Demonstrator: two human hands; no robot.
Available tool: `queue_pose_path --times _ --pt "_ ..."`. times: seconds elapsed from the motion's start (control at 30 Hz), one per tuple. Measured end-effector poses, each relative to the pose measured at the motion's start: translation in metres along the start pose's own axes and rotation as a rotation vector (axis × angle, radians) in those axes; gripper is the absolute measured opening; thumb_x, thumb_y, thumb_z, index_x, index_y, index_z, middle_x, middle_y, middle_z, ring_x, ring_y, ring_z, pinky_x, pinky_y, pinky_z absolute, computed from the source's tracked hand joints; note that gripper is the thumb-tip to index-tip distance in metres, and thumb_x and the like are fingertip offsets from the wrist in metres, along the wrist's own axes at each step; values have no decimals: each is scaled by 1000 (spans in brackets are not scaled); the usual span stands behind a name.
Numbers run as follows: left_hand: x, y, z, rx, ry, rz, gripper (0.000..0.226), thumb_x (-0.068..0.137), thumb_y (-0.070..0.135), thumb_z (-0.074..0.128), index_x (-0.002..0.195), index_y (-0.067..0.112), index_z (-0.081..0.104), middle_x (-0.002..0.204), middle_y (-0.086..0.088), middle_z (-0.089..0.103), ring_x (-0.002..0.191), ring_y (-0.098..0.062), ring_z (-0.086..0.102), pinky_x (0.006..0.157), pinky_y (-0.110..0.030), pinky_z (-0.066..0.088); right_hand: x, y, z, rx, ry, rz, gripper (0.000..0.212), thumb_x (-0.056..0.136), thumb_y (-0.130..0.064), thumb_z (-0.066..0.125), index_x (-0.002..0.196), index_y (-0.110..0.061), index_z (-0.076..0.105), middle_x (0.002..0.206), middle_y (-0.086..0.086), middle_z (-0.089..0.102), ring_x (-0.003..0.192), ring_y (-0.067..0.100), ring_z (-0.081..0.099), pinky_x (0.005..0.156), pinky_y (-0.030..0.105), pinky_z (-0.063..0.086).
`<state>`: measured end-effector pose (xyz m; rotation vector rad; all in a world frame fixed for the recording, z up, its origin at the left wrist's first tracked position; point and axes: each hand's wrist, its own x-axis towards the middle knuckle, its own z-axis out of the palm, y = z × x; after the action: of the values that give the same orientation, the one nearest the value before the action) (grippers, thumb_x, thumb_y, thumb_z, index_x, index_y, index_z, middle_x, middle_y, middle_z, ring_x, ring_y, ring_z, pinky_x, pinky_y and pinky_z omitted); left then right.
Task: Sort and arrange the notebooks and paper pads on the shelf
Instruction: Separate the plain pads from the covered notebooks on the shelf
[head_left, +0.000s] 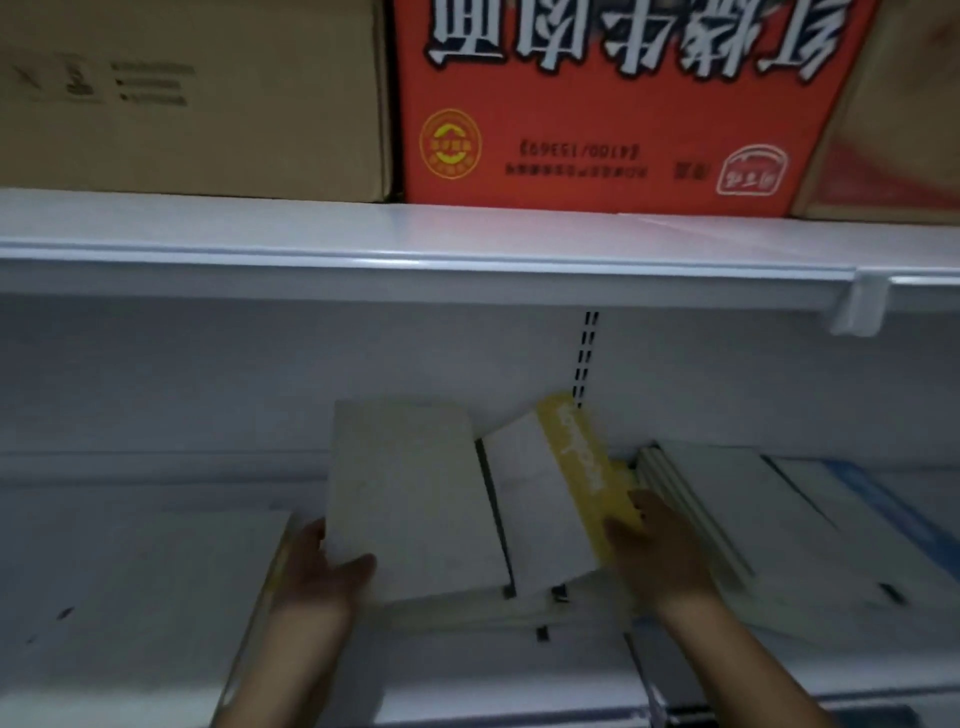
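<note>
Head view: on a white metal shelf (104, 499), both hands work among loose stationery. The left hand (322, 571) grips the lower left corner of a pale grey rectangular paper pad (410, 493), thumb across its face and the other fingers hidden beneath it. The pad is tilted up, resting on more pale pads piled under it. Just to its right, touching it, a white paper pad with a yellow band along one edge (540, 509) leans askew toward the back wall. The right hand (660, 551) holds that pad by the lower end of the yellow band, fingers (641, 512) curled over the edge. Right of that hand lies a slanting row of white notebooks (727, 509), overlapping like fallen tiles. At far left a flat white sheet or stack (156, 571) lies on the shelf; what it is cannot be told in the dim light. On the board above stand a brown cardboard box (192, 93) and a red cardboard box with upside-down print (613, 104).

The step in hand looks like gathering the two middle pads to square them up. Sorting seems barely begun, since the piles lie crooked. The next move likely calls for turning the yellow-banded pad parallel to the grey one, then setting both flat with edges aligned, without nudging the slanted row beside them.
</note>
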<state>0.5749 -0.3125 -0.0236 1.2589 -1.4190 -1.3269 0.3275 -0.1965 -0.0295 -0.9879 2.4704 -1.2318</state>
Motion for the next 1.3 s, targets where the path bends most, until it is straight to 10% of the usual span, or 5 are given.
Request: queue_pose_path --times 0.23,0.37,0.63,0.9,1.3 --pt "14 -28 38 594 62 128 90 52 31 51 134 -2 40 133 -27 48 126 -42 41 105 -43 30 9 34 -14 -641 -20 55 40 78 -33 60 115 -18 57 128 14 52 114 34 51 88 35 47" --pt "26 -22 -20 849 165 169 72 68 51 48 134 23 45 141 -5 47 132 -29 36 102 -39 34 -5 -17 20 -396 -57 -173 50 81 -37 63 127 -22 52 142 7 41 128 30 38 107 35 34" --pt "4 -57 -155 1155 342 -27 53 73 61 47 101 20 63 116 -3 58 104 -28 55 86 -35 47 -60 -139 134 -214 -715 -560 54 83 -39 59 133 -30 42 134 -6 44 123 15 46 101 25 38" --pt "-32 -62 -192 627 408 -330 65 59 44 73 116 17 56 110 -6 64 94 -24 62 77 -36 54 -52 -158 186 -731 -698 -558 95 61 -60 71 133 -11 32 131 13 46 120 30 46 93 37 42" --pt "-27 16 -105 13 377 -12 34 83 -1 61 111 14 49 100 -19 59 80 -27 53 75 -33 38 -29 -117 84 65 -372 -336 22 89 -20 50 110 -15 53 99 0 59 97 21 58 74 30 44"
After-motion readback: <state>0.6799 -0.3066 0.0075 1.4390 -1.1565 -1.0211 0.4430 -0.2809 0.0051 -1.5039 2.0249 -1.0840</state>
